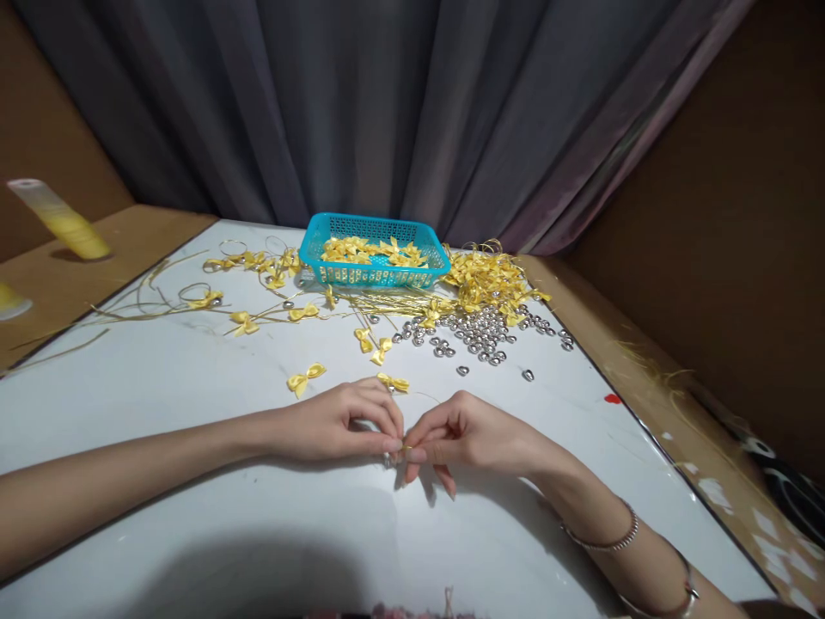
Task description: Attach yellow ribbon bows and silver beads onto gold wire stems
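My left hand (348, 423) and my right hand (459, 437) meet fingertip to fingertip just above the white tabletop, both pinching. Between them shows a short bit of thin gold cord (408, 447); most of it is hidden by the fingers. A small silvery piece (388, 460) shows under my left thumb, too small to make out fully. Right behind my left fingers lies a yellow ribbon bow (394, 384). Another yellow bow (307, 379) rests farther left, apart from the hand.
A blue plastic basket (375, 277) holding yellow bows stands at the back. Beside it are a heap of yellow bows (490, 277), loose silver beads (483, 331) and gold cords (393, 303). A yellow ribbon spool (68, 228) stands left. Paper scraps (715, 493) lie off the right edge.
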